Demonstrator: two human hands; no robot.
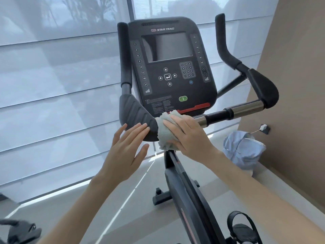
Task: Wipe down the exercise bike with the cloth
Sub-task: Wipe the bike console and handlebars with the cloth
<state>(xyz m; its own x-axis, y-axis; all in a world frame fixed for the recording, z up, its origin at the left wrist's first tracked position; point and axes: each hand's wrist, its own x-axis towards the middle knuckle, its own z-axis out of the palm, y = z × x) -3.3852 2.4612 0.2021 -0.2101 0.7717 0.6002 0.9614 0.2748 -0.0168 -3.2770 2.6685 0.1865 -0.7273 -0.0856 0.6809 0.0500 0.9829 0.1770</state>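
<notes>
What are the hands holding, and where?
The right hand holds the cloth around its bunched middle, thumb under its lower edge. The left hand holds nothing; its fingers touch the pad.

Pale grey floor [140,226] beneath me, crossed by thin bright lines of light, carries the exercise bike [184,191], planted on its black front foot [160,196]. A crumpled light-blue bundle [244,148] sits by the tan wall [290,85] to my right; part of another dark machine [19,231] shows at lower left.

cloth [166,136]: fluffy terry | handlebar [246,108]: shiny metal | console [171,67]: matt plastic
</notes>
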